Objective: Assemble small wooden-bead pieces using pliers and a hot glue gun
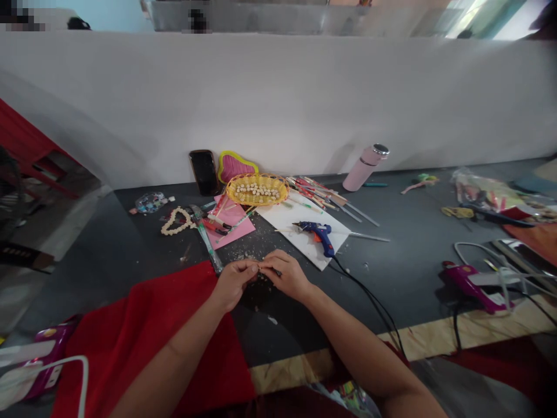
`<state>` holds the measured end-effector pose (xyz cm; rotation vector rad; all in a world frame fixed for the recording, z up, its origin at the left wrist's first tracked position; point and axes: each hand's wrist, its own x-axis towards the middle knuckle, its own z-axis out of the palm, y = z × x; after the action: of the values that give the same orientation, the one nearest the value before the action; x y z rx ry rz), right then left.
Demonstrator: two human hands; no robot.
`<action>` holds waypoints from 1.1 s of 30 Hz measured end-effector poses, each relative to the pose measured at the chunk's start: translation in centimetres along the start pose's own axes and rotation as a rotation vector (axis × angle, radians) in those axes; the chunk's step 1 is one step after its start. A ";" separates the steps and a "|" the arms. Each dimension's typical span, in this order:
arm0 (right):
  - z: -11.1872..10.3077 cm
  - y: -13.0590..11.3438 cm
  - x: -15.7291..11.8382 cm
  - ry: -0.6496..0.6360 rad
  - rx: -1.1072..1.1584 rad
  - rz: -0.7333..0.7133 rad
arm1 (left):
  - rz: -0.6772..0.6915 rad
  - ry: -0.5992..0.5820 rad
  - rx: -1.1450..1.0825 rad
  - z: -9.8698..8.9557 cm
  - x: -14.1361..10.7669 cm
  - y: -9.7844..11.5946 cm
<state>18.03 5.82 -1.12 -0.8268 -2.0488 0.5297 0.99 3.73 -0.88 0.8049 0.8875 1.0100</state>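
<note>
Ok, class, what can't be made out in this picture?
All in the head view:
Small item: mostly hidden by the left hand and right hand.
Beads: too small and crowded to count.
White plug: cut off by the left edge.
Bag: contents blurred.

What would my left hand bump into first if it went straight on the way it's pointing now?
Most likely your right hand: your left hand points across toward it, and they look nearly touching, though depth is hard to judge here.
</note>
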 end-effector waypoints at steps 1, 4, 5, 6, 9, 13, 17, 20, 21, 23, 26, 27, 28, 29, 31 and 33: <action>0.0 0.0 0.0 -0.001 0.002 0.004 | -0.001 0.002 -0.003 0.0 0.0 0.0; 0.0 -0.1 0.1 0.001 0.007 0.003 | -0.003 0.004 -0.020 0.2 -0.1 0.1; 0.1 -0.1 0.2 0.001 0.009 0.002 | -0.004 0.005 -0.028 0.2 -0.1 0.1; 0.1 -0.1 0.2 0.000 0.012 0.002 | -0.005 0.005 -0.034 0.2 -0.1 0.1; 0.1 -0.1 0.2 -0.006 0.026 0.008 | -0.008 0.003 -0.048 0.4 -0.2 0.2; 0.1 -0.2 0.2 -0.026 0.053 0.035 | -0.023 0.020 -0.062 0.4 -0.2 0.2; 0.0 -0.3 0.2 -0.042 0.082 0.050 | -0.023 0.049 -0.082 0.3 -0.1 0.1; 0.0 -0.4 0.1 -0.032 0.075 0.042 | -0.033 0.049 -0.098 0.3 -0.1 0.0; 0.0 -0.4 0.1 -0.028 0.071 0.041 | -0.039 0.049 -0.104 0.3 -0.1 0.0; -0.1 -0.5 0.2 -0.018 0.068 0.038 | -0.053 0.052 -0.116 0.3 -0.1 0.0; -0.2 -0.6 0.2 0.007 0.070 0.028 | -0.054 0.056 -0.131 0.5 -0.1 0.2; -0.2 -0.6 0.2 0.014 0.070 0.024 | -0.047 0.059 -0.131 0.5 -0.2 0.2; -0.2 -0.6 0.3 0.021 0.071 0.022 | -0.038 0.062 -0.126 0.6 -0.2 0.3; -0.2 -0.6 0.3 0.024 0.072 0.020 | -0.029 0.064 -0.119 0.6 -0.2 0.3; -0.1 -0.7 0.3 0.026 0.078 0.025 | -0.015 0.070 -0.102 0.7 -0.2 0.4; 0.1 -0.8 0.4 0.033 0.092 0.045 | -0.004 0.069 -0.093 0.7 -0.3 0.4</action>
<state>17.51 5.55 -0.51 -0.8239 -1.9650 0.6266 1.40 3.51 -0.14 0.6932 0.8935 1.0735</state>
